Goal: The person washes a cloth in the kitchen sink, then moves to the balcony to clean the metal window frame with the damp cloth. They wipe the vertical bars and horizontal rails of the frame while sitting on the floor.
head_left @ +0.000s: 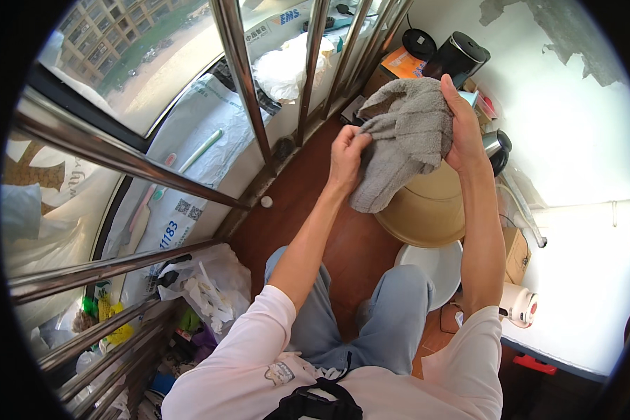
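A grey cloth cap [407, 136], fuzzy like towelling, is held up in front of me between both hands. My left hand [349, 155] pinches its near left edge between thumb and fingers. On the other side my right hand [463, 128] supports it, thumb pointing up and the other fingers mostly hidden behind the fabric. Below the cap stands a yellowish-brown basin [425, 212], partly covered by the cap and my right forearm. A white basin [433, 270] shows beneath it, beside my knee.
Metal railing bars [131, 157] run along the left, before a window ledge with toothbrushes and plastic packaging. A plastic bag of waste [215, 286] sits by my left leg. A black kettle [455, 55], a metal kettle [496, 149] and a cardboard box [515, 254] stand along the right wall.
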`<state>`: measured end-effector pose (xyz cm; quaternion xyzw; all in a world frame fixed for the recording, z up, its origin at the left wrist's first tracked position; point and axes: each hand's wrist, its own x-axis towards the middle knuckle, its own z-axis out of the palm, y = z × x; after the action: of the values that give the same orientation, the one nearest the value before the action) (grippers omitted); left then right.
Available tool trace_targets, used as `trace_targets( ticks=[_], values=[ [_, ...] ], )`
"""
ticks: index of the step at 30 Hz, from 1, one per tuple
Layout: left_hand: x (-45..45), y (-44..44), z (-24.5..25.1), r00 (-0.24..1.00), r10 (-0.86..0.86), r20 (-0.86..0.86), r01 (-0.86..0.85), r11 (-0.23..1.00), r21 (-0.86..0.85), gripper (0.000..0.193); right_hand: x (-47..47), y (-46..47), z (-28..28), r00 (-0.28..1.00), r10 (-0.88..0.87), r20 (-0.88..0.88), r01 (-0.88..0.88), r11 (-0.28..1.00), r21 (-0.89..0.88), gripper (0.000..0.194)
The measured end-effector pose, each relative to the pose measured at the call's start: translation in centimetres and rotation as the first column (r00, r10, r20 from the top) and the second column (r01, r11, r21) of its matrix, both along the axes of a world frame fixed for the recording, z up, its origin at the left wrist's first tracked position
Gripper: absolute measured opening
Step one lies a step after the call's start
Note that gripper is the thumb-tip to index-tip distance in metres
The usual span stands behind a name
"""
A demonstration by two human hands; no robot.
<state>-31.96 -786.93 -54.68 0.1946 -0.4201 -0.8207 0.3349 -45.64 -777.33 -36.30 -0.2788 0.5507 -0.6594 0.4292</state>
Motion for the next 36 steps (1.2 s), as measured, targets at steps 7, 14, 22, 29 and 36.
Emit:
trace_targets(
  ticks=[7,14,22,29,36],
  values=[
    [-0.6,-1.9,-0.4,0.971,0.176,-0.16,-0.149,0.974,0.171,0.012,0.5,1.3,-3.1,0.233,0.319,-0.918,0.243,0.895,0.373,0.05],
    [3.2,-3.4,0.7,0.977,0.2,-0.072,-0.201,0.98,-0.005,0.016,-3.0,-0.1,-2.1,0.878,0.06,-0.475,0.065,0.968,0.242,0.027],
    [4.9,-3.6,10.7,0.887,0.397,0.234,0.019,0.474,-0.88,0.024,-5.0,-2.5,0.7,0.98,-0.025,0.195,0.058,0.985,-0.164,0.036],
    [9.5,-5.0,23.3,0.31,0.75,-0.584,-0.367,-0.472,-0.801,0.05,-11.2,-5.9,7.7,0.963,-0.204,0.178,0.262,0.868,-0.422,0.041],
    [7.8,-8.0,26.5,0.152,0.96,-0.237,-0.309,-0.181,-0.934,0.036,-20.5,-12.4,15.9,0.998,-0.051,0.033,0.059,0.67,-0.74,0.034]
  ],
)
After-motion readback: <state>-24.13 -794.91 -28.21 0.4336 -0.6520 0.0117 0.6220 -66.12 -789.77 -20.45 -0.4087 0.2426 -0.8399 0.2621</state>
